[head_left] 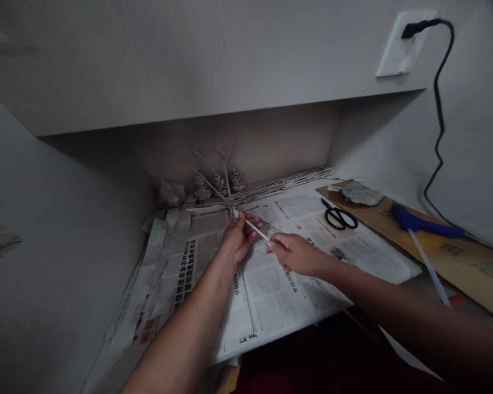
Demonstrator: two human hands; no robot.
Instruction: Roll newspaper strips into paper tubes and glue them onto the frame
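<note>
Between my hands runs a thin rolled paper stick (256, 228), slanting down to the right. My left hand (237, 236) pinches a small woven piece (232, 207) where several paper sticks cross and fan outward. My right hand (292, 251) has its fingers closed around the lower end of the paper stick. Under both hands lies a spread of newspaper (267, 306). The exact grip of the left fingertips on the crossing is partly hidden.
Black scissors (340, 218) lie right of my hands. Farther right, a blue glue gun (425, 223) rests on cardboard (468, 262) near a grey stone-like lump (361, 193). Behind stand several small woven pieces (219, 184) and a bundle of paper sticks (287, 185), beneath an overhanging panel (230, 65).
</note>
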